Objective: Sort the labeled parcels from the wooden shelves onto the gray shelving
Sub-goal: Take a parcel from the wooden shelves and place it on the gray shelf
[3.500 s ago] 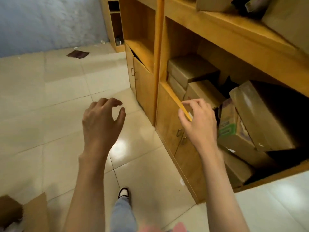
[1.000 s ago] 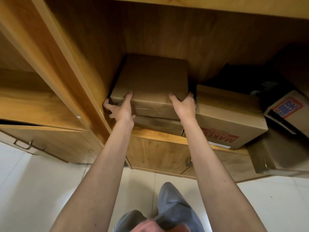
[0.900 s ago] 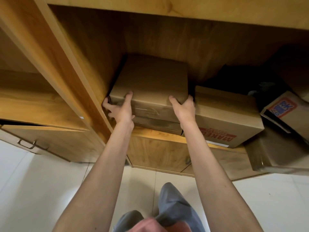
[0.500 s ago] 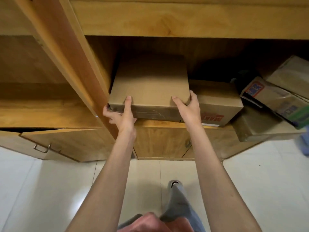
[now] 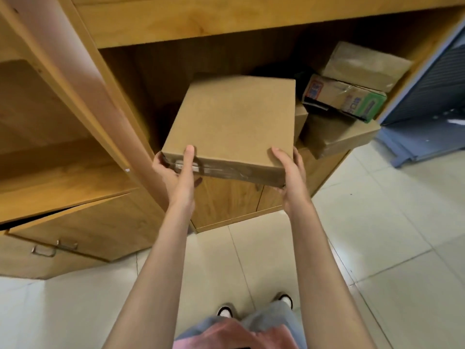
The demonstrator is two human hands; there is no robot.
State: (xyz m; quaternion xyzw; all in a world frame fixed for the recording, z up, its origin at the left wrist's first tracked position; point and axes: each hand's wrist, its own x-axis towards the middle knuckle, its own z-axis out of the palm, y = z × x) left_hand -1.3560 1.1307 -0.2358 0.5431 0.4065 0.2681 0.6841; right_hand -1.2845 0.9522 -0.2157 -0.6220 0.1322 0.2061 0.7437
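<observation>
Wooden shelves (image 5: 156,23) span twelve o'clock. The flat brown parcel (image 5: 234,122) sits at centre, half out. Left hand (image 5: 180,175) and right hand (image 5: 289,170) each grip a near corner, thumbs on top; draw it level, clear of the leaning boxes (image 5: 344,96) at two o'clock.

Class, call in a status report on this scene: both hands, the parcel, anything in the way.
Left hand and right hand grip the brown box. Box held in front of the wooden shelf. Nothing blocking it.
</observation>
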